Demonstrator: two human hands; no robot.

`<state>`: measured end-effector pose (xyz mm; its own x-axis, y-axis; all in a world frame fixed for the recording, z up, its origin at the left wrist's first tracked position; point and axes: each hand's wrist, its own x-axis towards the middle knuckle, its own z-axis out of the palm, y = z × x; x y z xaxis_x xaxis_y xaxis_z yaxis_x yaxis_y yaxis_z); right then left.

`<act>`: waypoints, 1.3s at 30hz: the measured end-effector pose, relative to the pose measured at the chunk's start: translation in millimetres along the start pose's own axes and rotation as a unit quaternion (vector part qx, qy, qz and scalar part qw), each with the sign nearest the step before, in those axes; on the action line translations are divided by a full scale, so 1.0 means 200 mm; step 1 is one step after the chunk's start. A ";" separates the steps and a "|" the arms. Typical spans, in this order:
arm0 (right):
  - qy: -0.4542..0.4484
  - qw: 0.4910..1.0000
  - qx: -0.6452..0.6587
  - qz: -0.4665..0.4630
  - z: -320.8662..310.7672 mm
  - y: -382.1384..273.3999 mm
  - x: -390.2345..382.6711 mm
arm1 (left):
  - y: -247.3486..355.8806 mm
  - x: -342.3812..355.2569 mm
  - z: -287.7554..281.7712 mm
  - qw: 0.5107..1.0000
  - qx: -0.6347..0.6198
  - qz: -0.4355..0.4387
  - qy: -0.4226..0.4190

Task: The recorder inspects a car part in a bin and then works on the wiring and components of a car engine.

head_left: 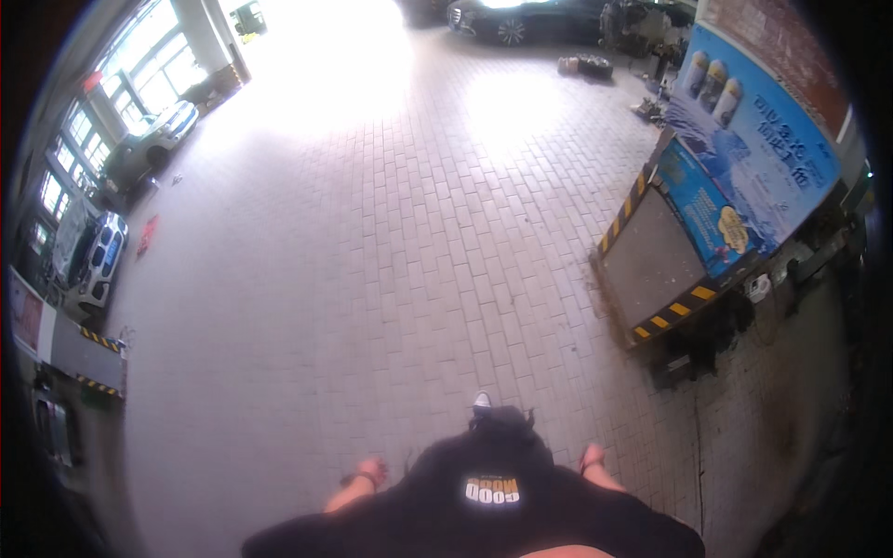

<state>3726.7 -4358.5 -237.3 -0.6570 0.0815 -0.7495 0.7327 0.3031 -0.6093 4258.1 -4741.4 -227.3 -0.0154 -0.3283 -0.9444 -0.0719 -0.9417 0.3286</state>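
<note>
Left hand point(370, 472) low beside a black shirt point(484, 502), wrist banded, fingers curled loosely, gripping nothing visible. Right hand point(592, 458) at the other side, too small to tell finger state. One shoe point(482, 402) forward on grey brick paving point(372, 279). Striped-edged ramp point(651, 265) well apart, right. Parked cars point(149, 139) far left.

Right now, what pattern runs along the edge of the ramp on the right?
Yellow and black diagonal stripes line the edge of the grey ramp, seen in the head view.
</note>
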 end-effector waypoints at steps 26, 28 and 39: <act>0.201 0.966 0.159 0.030 2.19 -2.21 0.68 | 4.19 1.18 2.42 0.980 0.038 0.181 -0.074; 0.237 0.957 0.145 0.085 2.38 -2.41 0.53 | 4.53 1.09 2.71 0.973 0.059 0.207 -0.076; 0.093 0.993 0.067 0.016 3.69 -3.58 1.73 | 5.16 1.78 3.23 0.993 0.065 0.067 -0.067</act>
<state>3105.8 -5247.6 -251.6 -0.6451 0.2678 -0.7157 0.7627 0.1687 -0.6243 3534.1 -5782.3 -230.0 -0.1646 -0.4300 -0.8877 -0.1882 -0.8697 0.4562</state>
